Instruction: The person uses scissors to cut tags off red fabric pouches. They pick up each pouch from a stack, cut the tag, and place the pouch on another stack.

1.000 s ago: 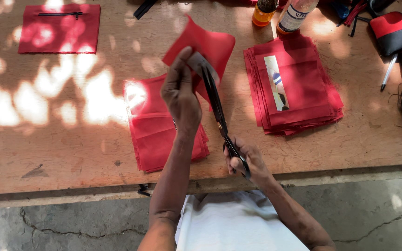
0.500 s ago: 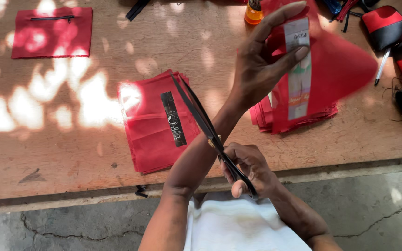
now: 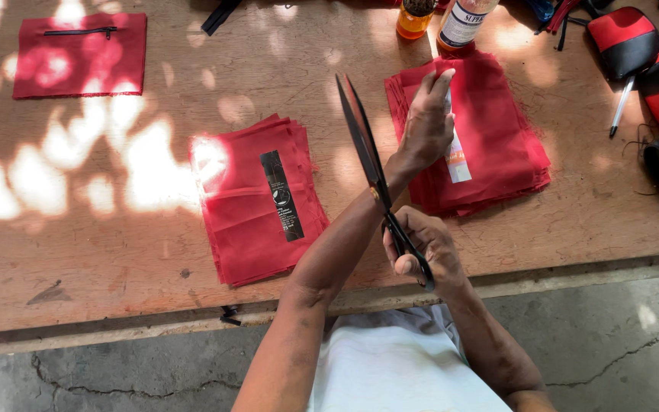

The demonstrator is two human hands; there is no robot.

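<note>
My right hand (image 3: 427, 250) grips the handles of long black scissors (image 3: 361, 136) near the table's front edge. The closed blades point up and away over the wood. My left arm crosses in front of the scissors, and my left hand (image 3: 427, 123) rests on the right stack of red cloth pieces (image 3: 501, 145). Its fingertips pinch the upper end of a white label strip (image 3: 458, 162) lying on that stack. A second stack of red cloth (image 3: 242, 221) lies to the left, with a black label strip (image 3: 281, 195) on top.
A red pouch with a black zip (image 3: 79, 55) lies at the far left. An orange jar (image 3: 415, 18) and a labelled bottle (image 3: 463, 23) stand behind the right stack. Red-and-black pouches (image 3: 625, 38) and a pen (image 3: 621, 107) sit at the right. The table edge (image 3: 154, 324) borders a concrete floor.
My left hand lifted a red cloth piece off the left stack, swung it right with the white strip, and laid it on the right stack. The scissors tilted more upright.
</note>
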